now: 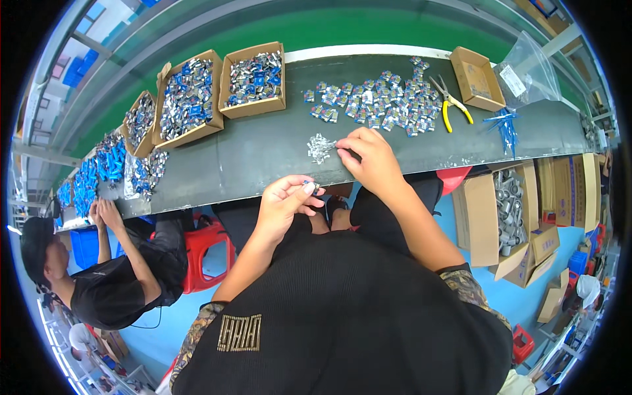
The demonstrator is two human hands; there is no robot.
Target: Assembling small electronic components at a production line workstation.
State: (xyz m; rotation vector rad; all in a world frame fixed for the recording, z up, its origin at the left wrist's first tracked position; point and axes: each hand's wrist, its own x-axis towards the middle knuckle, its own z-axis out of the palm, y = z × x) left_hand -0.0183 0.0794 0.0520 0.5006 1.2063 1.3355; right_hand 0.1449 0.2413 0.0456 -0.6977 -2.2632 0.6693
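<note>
My left hand (283,205) is held at the table's near edge, its thumb and fingers closed on a small blue-and-metal part (313,187). My right hand (372,160) is above the table with thumb and forefinger pinched together. Its fingertips meet the right side of a small heap of whitish-silver pieces (319,149); whatever they hold is too small to make out. Beyond the heap, many small blue-and-silver parts (375,99) lie spread over the dark tabletop (263,148).
Yellow-handled pliers (451,105) and a shallow cardboard box (475,78) are at the right, near blue strips (505,128). Filled cardboard boxes (253,79) line the back left. A co-worker (118,276) sits at left. An open carton of grey parts (510,210) stands below at right.
</note>
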